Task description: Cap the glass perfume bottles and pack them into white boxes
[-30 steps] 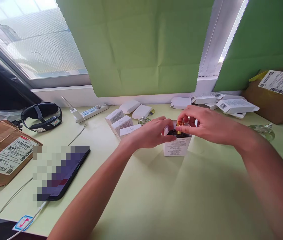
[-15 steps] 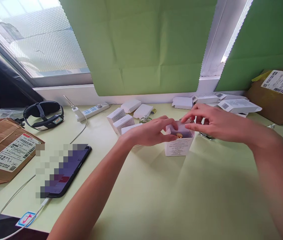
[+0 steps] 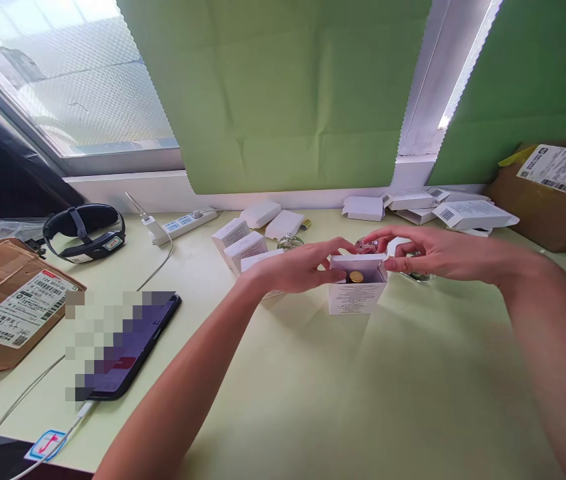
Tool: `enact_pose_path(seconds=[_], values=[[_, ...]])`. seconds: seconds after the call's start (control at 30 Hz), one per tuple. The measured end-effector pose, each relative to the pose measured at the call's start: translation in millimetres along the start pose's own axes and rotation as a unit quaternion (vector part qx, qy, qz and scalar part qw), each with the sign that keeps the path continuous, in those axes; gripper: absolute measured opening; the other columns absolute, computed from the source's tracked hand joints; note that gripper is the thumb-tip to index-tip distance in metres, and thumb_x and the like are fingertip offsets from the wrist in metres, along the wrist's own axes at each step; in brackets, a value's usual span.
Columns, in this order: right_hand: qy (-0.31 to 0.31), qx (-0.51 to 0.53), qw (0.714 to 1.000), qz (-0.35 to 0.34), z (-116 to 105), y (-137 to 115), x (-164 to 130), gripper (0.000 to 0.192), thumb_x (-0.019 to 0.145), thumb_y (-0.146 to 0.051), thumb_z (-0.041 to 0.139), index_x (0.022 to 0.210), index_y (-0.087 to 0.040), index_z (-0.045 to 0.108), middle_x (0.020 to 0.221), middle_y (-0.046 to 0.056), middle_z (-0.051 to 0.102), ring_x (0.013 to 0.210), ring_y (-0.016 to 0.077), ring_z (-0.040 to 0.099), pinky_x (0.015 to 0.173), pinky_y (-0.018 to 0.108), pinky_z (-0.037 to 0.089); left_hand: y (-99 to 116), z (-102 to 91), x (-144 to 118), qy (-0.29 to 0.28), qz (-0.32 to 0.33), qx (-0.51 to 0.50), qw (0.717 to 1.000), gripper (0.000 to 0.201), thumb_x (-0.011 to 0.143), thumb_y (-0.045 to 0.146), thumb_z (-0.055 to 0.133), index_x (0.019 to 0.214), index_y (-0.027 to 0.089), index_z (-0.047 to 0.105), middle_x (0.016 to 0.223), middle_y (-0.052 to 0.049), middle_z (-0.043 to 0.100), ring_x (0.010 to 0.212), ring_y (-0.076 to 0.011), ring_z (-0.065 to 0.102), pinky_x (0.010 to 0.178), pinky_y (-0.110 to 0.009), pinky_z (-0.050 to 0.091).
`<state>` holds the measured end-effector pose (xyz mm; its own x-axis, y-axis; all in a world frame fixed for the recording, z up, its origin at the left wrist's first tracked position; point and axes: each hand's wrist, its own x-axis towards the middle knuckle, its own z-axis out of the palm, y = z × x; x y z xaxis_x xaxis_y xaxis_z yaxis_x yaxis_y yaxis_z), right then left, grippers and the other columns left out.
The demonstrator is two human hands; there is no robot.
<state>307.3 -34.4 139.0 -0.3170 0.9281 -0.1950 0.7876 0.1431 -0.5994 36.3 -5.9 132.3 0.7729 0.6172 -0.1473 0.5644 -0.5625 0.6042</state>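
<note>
A small white carton (image 3: 357, 300) with printed text stands upright on the table with its top open. Inside it the round gold cap (image 3: 356, 277) of a bottle shows; the bottle's body is hidden. My left hand (image 3: 303, 267) grips the carton's left side, thumb at the front rim and fingers behind. On the opposite side my right hand (image 3: 447, 257) pinches the upper right edge or a flap between thumb and fingers. Behind the carton, partly covered by my fingers, sits a pinkish glass bottle (image 3: 367, 246). Another clear glass bottle (image 3: 420, 275) lies below my right hand.
Several white cartons (image 3: 245, 248) stand left of my left hand, near a glass bottle (image 3: 291, 241). Empty-looking white cartons (image 3: 475, 212) pile up at the back right by a brown box (image 3: 553, 207). A phone (image 3: 135, 360), cable, power strip (image 3: 185, 225) and headset (image 3: 85, 233) lie left.
My right hand has shifted slightly right and down from over the carton's opening to its right edge. The gold cap now sits upright and plainly visible inside.
</note>
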Motion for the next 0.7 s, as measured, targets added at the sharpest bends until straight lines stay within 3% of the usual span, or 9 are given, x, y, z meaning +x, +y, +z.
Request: enact_pose_path(seconds=[0.1,0.3,0.5,0.7], values=[[-0.05,0.032,0.998,-0.009,1,-1,3,0.072,0.08,-0.069,0.06,0.146,-0.043,0.047,0.113,0.006,0.071,0.093,0.0258,0.065,0.068,0.033,0.051,1,0.1,2,0.001,-0.003,0.018,1.0,0.037,0.099,0.039,0.048,0.134,0.029,0.046,0.116,-0.006,0.065,0.094,-0.0188,0.063,0.075,-0.029,0.044],[-0.042,0.043,0.998,-0.024,1,1,3,0.069,0.077,-0.068,0.064,0.141,-0.043,0.052,0.125,0.005,0.068,0.098,0.027,0.064,0.071,0.034,0.051,5,-2.3,2,0.042,0.018,-0.002,0.999,0.031,0.102,0.04,0.038,0.122,0.024,0.055,0.105,-0.005,0.07,0.087,-0.0168,0.065,0.067,-0.026,0.045],[-0.055,0.031,0.998,-0.002,1,5,5,0.074,0.078,-0.068,0.063,0.145,-0.041,0.048,0.114,0.005,0.072,0.099,0.0284,0.066,0.076,0.038,0.052,4,3.3,8,0.079,0.026,0.032,0.996,0.031,0.102,0.037,0.036,0.11,0.02,0.061,0.089,-0.005,0.071,0.073,-0.0158,0.064,0.06,-0.026,0.042],[-0.05,0.008,0.999,0.011,8,5,12,0.076,0.074,-0.068,0.066,0.143,-0.041,0.049,0.117,0.002,0.072,0.102,0.0271,0.067,0.08,0.036,0.054,6,0.5,6,0.069,0.029,-0.014,0.997,0.033,0.101,0.042,0.038,0.115,0.022,0.06,0.1,-0.005,0.071,0.082,-0.0161,0.066,0.064,-0.025,0.046]])
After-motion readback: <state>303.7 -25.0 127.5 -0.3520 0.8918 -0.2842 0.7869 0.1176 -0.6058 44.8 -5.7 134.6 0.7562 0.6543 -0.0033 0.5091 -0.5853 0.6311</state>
